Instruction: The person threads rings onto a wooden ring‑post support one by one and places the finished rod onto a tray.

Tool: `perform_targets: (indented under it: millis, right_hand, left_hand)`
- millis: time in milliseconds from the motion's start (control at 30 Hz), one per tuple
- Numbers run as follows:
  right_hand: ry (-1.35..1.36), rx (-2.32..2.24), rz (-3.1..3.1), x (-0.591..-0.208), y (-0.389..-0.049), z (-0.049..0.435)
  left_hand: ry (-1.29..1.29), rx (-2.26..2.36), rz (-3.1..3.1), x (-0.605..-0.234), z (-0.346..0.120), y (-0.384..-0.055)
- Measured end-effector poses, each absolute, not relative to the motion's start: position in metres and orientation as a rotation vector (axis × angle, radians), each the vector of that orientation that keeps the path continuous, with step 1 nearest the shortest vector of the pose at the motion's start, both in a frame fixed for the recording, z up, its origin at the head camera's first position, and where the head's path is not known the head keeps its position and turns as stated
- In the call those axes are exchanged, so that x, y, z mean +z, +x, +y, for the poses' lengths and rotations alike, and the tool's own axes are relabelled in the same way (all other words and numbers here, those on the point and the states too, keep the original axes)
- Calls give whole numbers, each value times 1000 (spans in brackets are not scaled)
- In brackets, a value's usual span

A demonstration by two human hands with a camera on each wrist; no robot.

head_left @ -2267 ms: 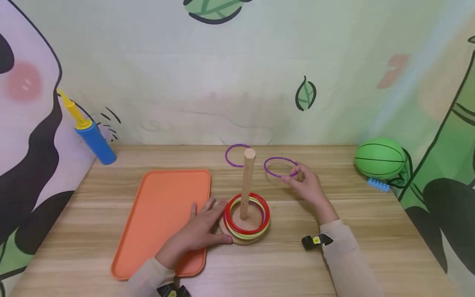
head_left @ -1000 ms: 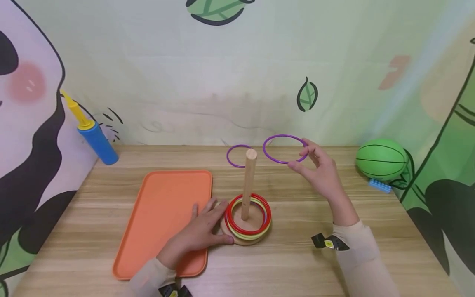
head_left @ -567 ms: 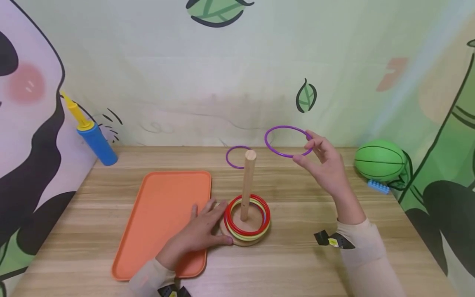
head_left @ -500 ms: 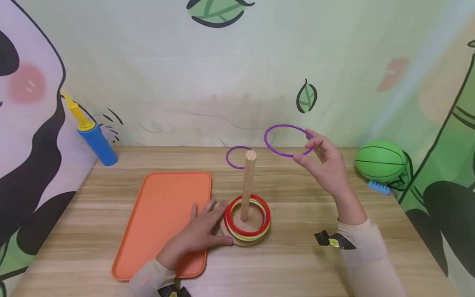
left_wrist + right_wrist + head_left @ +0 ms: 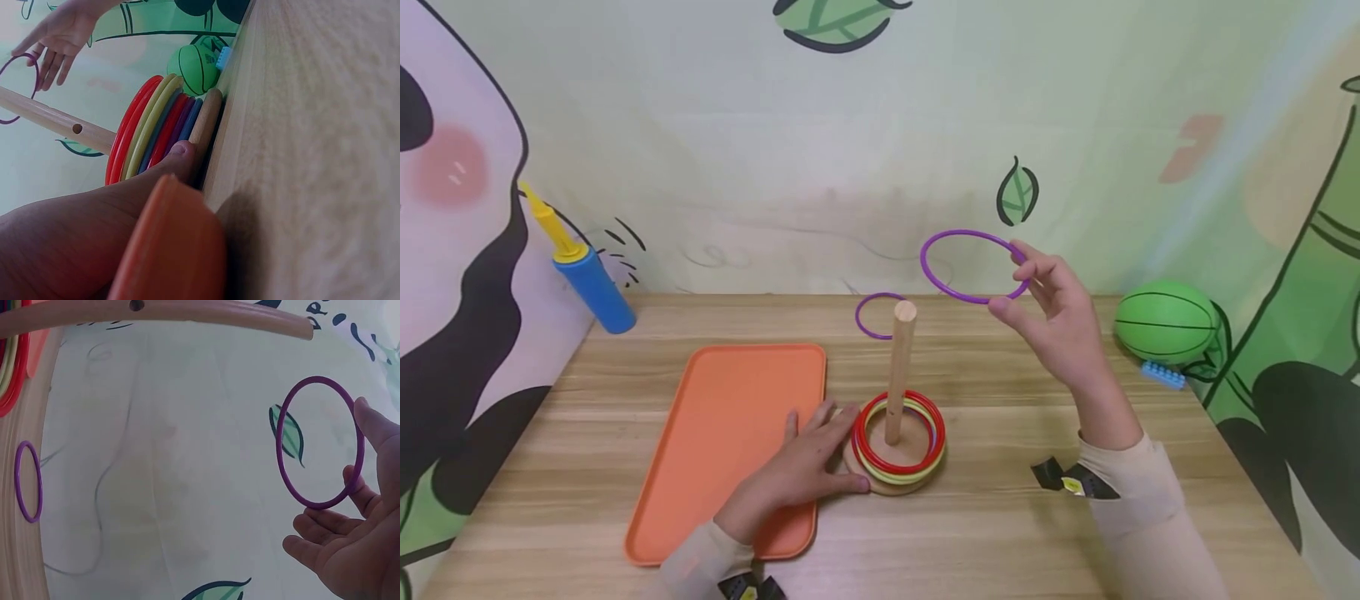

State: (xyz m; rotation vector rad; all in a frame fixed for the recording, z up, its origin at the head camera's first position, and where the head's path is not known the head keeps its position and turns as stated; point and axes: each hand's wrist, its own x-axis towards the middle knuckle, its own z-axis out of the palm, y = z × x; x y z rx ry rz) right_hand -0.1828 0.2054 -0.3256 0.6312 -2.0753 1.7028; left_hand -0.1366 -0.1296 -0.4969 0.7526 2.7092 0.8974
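My right hand (image 5: 1056,321) pinches a purple ring (image 5: 923,260) by its right side, thumb below and fingers above. The ring is in the air, behind and to the right of the top of the wooden peg stand (image 5: 898,375). Around the foot of the peg lies a stack of rings; a red ring (image 5: 942,425) is on top, with yellow, blue, red and purple ones under it in the left wrist view. My left hand (image 5: 797,467) holds the left edge of the round base between thumb (image 5: 181,153) and fingers. A second purple ring (image 5: 858,317) lies behind the peg, partly hidden by it.
An orange tray (image 5: 730,400) lies on the left, partly under my left forearm. At the back left stands a blue and yellow hand pump (image 5: 593,287). A green ball (image 5: 1165,321) and a light blue toy brick (image 5: 1163,374) sit at the back right. A printed wall closes off the table's far side.
The purple ring in my right hand has risen from near the table at the back to above the peg's height, shifting slightly left lately. My left hand has stayed at the base.
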Motion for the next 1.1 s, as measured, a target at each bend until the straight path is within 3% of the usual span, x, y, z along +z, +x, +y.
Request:
perform_targets:
  millis: [1100]
  right_hand:
    - [917,1799,-1964,-312,-152,171]
  left_hand:
    - [750,884,2712,-498,-132,-136]
